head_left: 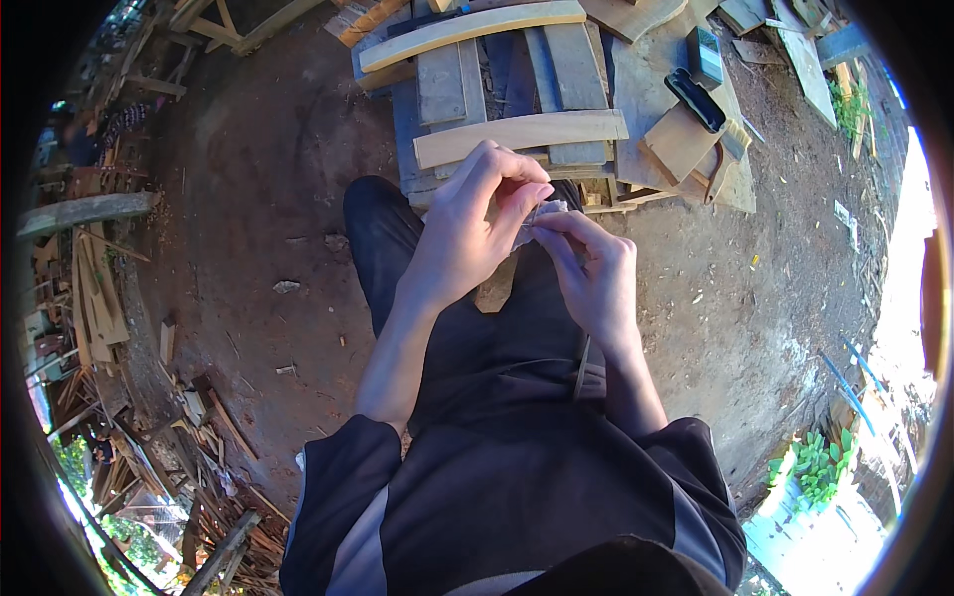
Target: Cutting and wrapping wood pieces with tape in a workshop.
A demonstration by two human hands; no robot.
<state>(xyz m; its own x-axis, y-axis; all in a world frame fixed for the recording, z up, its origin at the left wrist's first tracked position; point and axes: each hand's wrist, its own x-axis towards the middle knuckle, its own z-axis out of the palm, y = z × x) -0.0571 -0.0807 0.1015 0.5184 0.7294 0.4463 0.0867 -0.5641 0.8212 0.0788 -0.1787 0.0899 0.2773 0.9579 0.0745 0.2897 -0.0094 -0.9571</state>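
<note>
Above my lap, my left hand [475,214] and my right hand [594,260] come close together, fingertips pinched. Between them is a small, crumpled, pale piece [550,209] that looks like thin plastic or paper; its exact kind is too small to make out. Both hands grip it, the left thumb and forefinger from one side, the right fingertips from the other. Just beyond my hands, a curved light wooden board [522,136] lies across a low stack of planks. A second curved board [472,36] rests farther back on the same stack.
To the right of the stack are an open dark case [695,99], a dark box [705,58] and a square wooden piece [680,143]. Scrap wood [199,427] piles up along the left. Bare dirt ground [248,219] surrounds me, with green plants [817,465] at lower right.
</note>
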